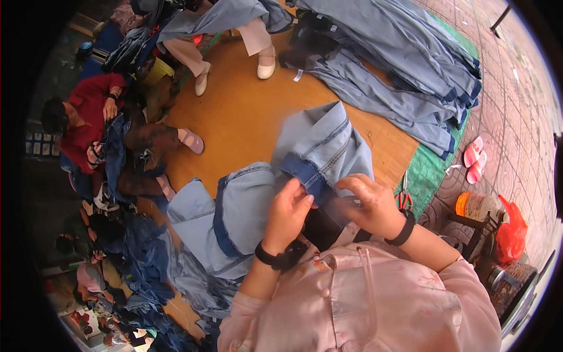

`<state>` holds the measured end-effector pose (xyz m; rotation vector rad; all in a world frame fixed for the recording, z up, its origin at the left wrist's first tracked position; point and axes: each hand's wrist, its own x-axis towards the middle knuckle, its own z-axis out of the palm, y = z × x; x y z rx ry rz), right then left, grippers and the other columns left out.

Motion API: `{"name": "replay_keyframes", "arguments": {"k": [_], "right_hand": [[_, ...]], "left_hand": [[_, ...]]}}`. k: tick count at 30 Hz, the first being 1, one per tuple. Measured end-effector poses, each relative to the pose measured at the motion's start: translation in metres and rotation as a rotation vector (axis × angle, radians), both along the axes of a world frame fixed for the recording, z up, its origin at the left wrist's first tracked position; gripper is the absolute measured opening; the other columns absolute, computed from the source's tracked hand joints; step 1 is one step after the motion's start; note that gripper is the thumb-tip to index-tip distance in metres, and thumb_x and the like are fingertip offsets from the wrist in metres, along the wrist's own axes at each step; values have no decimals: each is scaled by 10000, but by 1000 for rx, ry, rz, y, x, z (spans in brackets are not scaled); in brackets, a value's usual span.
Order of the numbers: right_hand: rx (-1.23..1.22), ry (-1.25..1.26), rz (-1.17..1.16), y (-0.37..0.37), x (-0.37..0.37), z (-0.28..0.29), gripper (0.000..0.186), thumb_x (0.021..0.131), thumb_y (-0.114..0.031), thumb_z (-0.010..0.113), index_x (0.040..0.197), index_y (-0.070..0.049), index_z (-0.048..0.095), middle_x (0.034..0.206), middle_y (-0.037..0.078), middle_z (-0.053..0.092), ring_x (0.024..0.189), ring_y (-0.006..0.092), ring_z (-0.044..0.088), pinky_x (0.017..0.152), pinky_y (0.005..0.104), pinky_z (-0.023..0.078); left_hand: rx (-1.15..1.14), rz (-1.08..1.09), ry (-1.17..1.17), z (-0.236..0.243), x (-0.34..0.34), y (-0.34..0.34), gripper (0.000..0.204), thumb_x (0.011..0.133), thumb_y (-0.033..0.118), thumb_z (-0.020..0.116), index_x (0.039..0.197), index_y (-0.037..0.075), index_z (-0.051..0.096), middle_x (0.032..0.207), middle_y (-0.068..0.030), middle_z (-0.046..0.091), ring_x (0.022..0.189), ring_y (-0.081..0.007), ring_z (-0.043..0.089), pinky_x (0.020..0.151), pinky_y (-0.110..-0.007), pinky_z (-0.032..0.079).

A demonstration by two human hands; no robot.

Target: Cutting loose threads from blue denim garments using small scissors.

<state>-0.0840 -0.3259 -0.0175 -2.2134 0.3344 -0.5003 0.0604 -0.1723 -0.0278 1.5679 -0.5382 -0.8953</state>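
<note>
A pair of light-blue jeans point(319, 138), seemingly turned inside out, lies across my lap and spreads forward. My left hand point(286, 214) is closed on its dark-blue hem point(302, 168), thumb and fingers pinching the edge. My right hand point(370, 204) is just right of that hem, fingers bent. Its lower fingers are blurred, so whether they grip anything is unclear. Another light-blue leg with a dark hem band point(221, 217) lies beside my left hand. Red-handled pliers or cutters point(404, 200) lie beyond my right wrist.
Light-blue jeans point(404, 53) are spread at the far right over a brown board point(234, 117) and green sheet point(431, 176). A denim pile point(146, 258) lies left. A person in red point(88, 117) and others sit around. Pink slippers point(475, 159), a plastic jug point(481, 206) and a red bag point(511, 232) are right.
</note>
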Motion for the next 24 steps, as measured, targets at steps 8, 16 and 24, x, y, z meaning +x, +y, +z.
{"name": "replay_keyframes", "arguments": {"k": [8,16,24], "right_hand": [[-8,143,-103,19,34,-14,338,715,-194,771,983,-55,617,938,109,648,794,325,661,656,395,535],[327,-11,39,-9,21,-24,165,790,-17,620,954,-15,623,865,111,661,744,226,673,659,326,529],[1057,159,65,-54,11,11,152,888,-117,536,1008,-47,598,815,-58,533,711,31,471,637,198,392]], "left_hand": [[183,-213,-172,16,-8,2,333,876,-39,482,1209,-41,505,960,-188,663,898,-284,666,766,-327,506],[223,155,-1166,41,10,-24,359,777,-34,601,1133,13,606,1119,-157,623,1057,-273,601,913,-344,466],[-10,-118,65,31,42,-18,195,924,23,517,1080,-24,624,976,-24,665,884,-77,608,802,-218,484]]}}
